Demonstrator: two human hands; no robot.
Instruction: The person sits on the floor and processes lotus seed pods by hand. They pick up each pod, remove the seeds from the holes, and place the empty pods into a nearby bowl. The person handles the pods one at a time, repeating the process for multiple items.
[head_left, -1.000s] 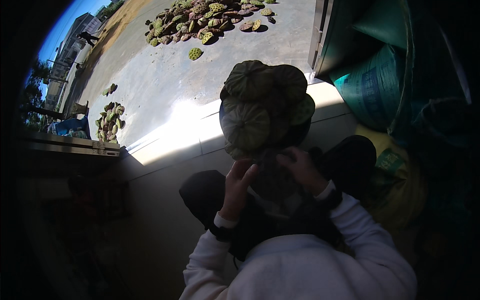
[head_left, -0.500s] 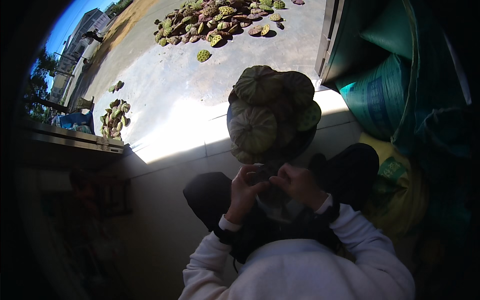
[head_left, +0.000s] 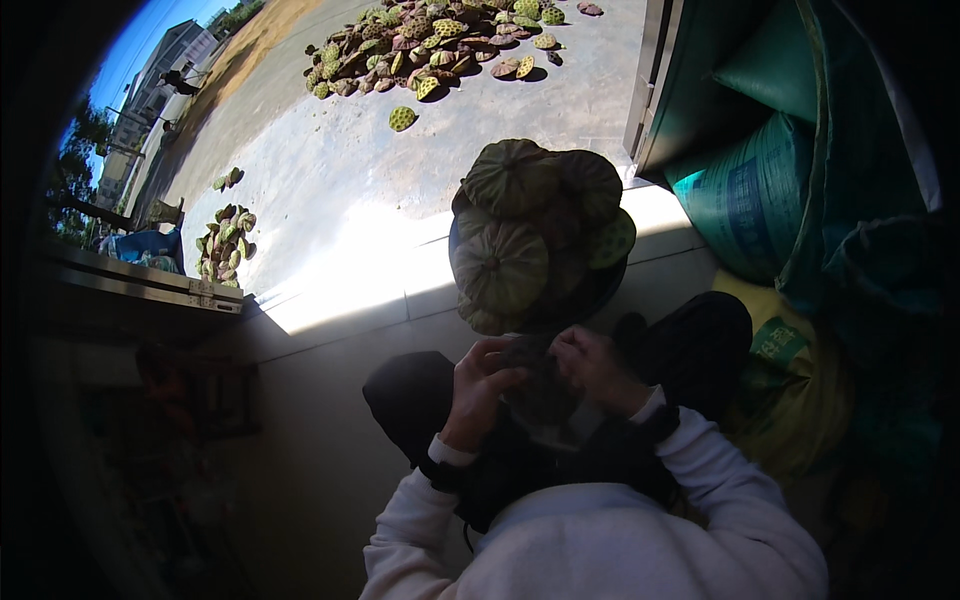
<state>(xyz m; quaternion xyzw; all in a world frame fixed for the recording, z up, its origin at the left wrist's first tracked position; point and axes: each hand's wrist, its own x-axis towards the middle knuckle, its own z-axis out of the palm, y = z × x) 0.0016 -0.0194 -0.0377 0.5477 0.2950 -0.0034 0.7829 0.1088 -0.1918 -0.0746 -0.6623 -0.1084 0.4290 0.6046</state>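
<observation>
Hands [head_left: 540, 375] lower now, pod [head_left: 540, 395] shadowed

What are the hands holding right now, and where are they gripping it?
Both the left hand and right hand grip one dark lotus pod by its opposite edges.

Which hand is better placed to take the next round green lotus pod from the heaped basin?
Probably the right hand: it lies nearer the heaped lotus pods. The left hand grips the dark pod.
</observation>
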